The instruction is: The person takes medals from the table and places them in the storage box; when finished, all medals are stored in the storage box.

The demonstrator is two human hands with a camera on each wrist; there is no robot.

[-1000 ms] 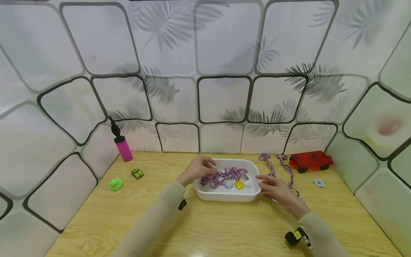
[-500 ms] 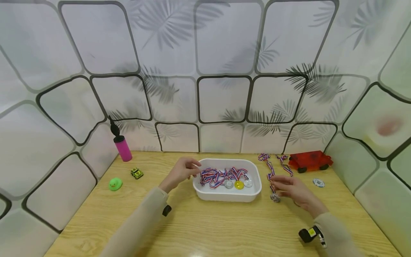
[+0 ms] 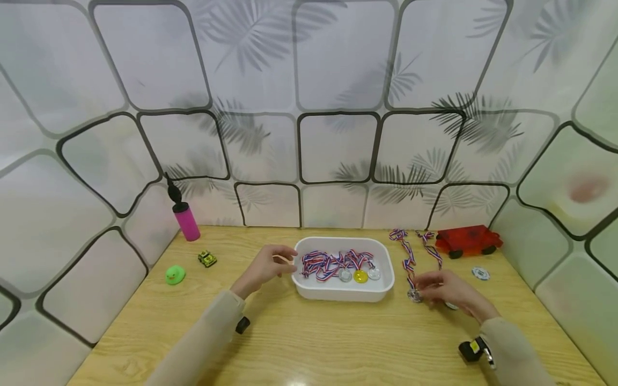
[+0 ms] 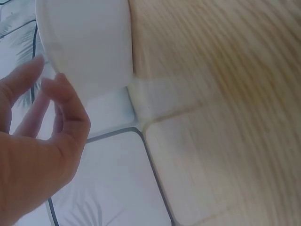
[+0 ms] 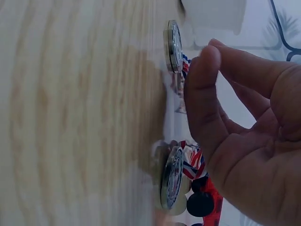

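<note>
A white plastic tub (image 3: 344, 294) holds several medals on red, white and blue ribbons: silver ones and a gold medal (image 3: 360, 276). Just off its left rim is my left hand (image 3: 264, 268), fingers loosely bent around nothing. In the left wrist view its fingertips (image 4: 52, 85) overlap the tub's side (image 4: 89, 47). My right hand (image 3: 453, 291) hovers low over the table, fingertips beside a silver medal (image 3: 414, 295) with a striped ribbon (image 3: 409, 264). The right wrist view has that medal (image 5: 173, 46) left of the fingertips, and a second medal (image 5: 172, 178) below, partly under the hand in the head view.
A second ribbon (image 3: 431, 251) leads back toward a red toy vehicle (image 3: 465, 241); a poker chip (image 3: 480, 273) lies nearby. On the left are a green rubber duck (image 3: 175, 275), a small yellow toy car (image 3: 207, 259) and a pink hand pump (image 3: 186, 222). A patterned curtain encloses the table.
My left hand has withdrawn leftward from inside the tub to beside its rim. My right hand has left the tub's right edge and moved right, down to the silver medal.
</note>
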